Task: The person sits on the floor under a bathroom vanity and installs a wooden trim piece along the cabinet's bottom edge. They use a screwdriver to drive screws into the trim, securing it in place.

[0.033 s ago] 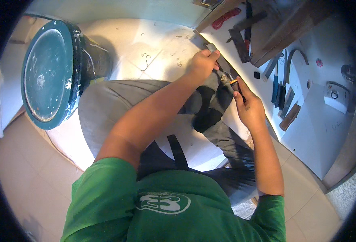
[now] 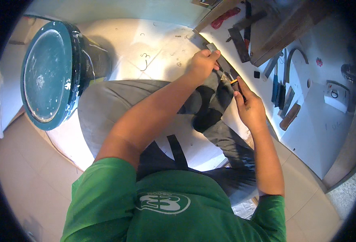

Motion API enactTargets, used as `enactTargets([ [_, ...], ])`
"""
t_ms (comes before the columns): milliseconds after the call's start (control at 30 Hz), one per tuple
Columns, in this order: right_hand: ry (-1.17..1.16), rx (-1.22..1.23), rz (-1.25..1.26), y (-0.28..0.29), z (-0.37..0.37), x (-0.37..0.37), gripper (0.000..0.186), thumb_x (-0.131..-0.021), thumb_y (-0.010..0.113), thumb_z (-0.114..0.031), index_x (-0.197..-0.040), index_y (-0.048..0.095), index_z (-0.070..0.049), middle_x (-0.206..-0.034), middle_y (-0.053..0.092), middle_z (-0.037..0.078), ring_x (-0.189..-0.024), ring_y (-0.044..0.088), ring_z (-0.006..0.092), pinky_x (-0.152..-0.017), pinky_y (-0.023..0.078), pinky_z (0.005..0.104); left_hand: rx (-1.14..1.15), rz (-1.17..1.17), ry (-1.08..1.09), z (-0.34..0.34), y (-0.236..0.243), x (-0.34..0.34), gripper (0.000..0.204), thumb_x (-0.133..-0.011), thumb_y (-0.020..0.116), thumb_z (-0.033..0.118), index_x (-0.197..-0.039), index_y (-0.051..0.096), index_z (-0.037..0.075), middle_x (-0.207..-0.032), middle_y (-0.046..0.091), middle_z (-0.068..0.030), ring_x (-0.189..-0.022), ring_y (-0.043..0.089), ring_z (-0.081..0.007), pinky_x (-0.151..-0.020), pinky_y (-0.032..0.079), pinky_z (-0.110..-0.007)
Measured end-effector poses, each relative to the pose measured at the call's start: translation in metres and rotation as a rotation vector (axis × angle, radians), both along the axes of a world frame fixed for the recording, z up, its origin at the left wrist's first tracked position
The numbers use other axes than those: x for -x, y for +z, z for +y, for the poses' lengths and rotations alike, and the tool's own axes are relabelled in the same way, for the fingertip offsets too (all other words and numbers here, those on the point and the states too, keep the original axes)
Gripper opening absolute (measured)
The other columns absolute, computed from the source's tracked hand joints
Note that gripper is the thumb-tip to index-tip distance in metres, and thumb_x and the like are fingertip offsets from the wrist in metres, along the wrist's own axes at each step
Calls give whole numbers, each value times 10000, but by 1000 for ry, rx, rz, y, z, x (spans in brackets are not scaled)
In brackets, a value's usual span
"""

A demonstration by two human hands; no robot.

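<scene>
My left hand (image 2: 204,62) grips a flat grey metal strip (image 2: 211,48) lying diagonally along the edge of a white board, with the thumb over it. Just below and to the right, my right hand (image 2: 248,111) is closed on a tool with a black and yellow handle (image 2: 234,82), its thin metal shank pointing up toward the left hand. The tool's tip and whatever it touches are too small to make out. Both hands are above my grey-trousered legs (image 2: 111,99), which have dark patches at the knee.
A teal-lidded bucket (image 2: 45,74) stands at left. On the white board (image 2: 319,129) lie red cord (image 2: 224,17), a dark square (image 2: 238,44), several hand tools (image 2: 278,90), a wooden block (image 2: 290,117) and a white boxy object (image 2: 335,97). A wooden panel edge (image 2: 278,36) overhangs it. Small bits lie on the tiles.
</scene>
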State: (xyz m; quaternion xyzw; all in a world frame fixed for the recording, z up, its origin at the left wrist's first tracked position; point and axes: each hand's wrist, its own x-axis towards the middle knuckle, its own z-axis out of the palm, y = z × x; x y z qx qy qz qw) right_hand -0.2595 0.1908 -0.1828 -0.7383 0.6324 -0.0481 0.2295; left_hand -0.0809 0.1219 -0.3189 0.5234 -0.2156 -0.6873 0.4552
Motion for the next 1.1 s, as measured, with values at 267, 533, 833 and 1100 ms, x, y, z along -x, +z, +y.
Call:
enactTargets([
  [267,-14,-43,93,4,-12,2,453,-988,652,-320,-1431,608,-234,-1024,731,217,-911,709,403,-821,553,488,25,32,-75,-9,-10,3,369,-985,693,407,-954,645,43,-835,682,-69,-711,665,-150,-662,472,-280],
  [533,-88,-119,101,5,8,36,472,-986,665,-362,-1436,606,-233,-939,735,195,-790,704,365,-746,548,440,8,133,-226,16,-1,34,394,-991,675,429,-985,640,36,-829,703,-73,-700,665,-136,-643,462,-257],
  [833,-105,-107,127,10,13,57,472,-983,669,-376,-1433,608,-251,-926,735,197,-825,721,361,-738,546,467,-38,158,-238,19,5,62,389,-1010,646,418,-992,604,31,-825,730,-86,-689,666,-130,-638,459,-258],
  [1100,-63,-126,201,16,-5,45,469,-1000,619,-426,-1438,603,-260,-908,728,198,-833,717,373,-738,547,464,-55,172,-149,8,10,53,290,-1038,603,267,-1020,614,-22,-797,714,-135,-655,666,-182,-672,540,-303],
])
